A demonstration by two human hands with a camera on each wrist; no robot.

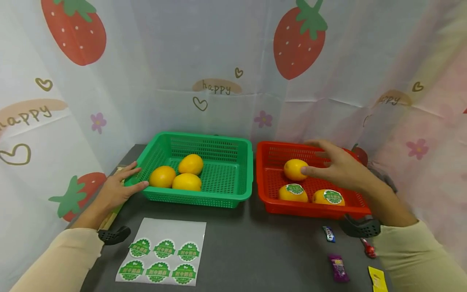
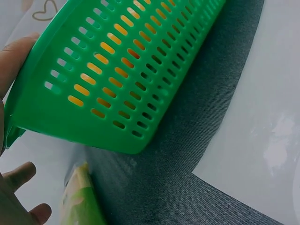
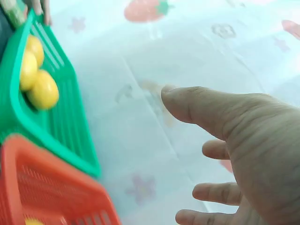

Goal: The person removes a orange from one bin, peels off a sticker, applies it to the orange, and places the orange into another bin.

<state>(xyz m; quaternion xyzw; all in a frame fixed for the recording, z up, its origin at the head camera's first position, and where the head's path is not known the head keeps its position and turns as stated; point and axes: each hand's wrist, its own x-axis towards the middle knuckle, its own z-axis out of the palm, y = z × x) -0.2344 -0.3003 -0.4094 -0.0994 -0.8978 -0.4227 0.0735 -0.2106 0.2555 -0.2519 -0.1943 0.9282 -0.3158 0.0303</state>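
The farthest yellow fruit [image 1: 293,169] in the red basket [image 1: 303,208] lies just left of your right hand [image 1: 337,165], the nearer one, fingers spread; contact is unclear. Your left hand [image 1: 116,190] rests, fingers apart, at the green basket [image 1: 211,199]'s left edge.

the right wrist view blurs and cuts off the red basket [image 3: 54,164].

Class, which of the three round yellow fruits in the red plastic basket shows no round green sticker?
The rear round yellow fruit, nearest the bare right hand; the two round yellow fruits in front each show a green sticker.
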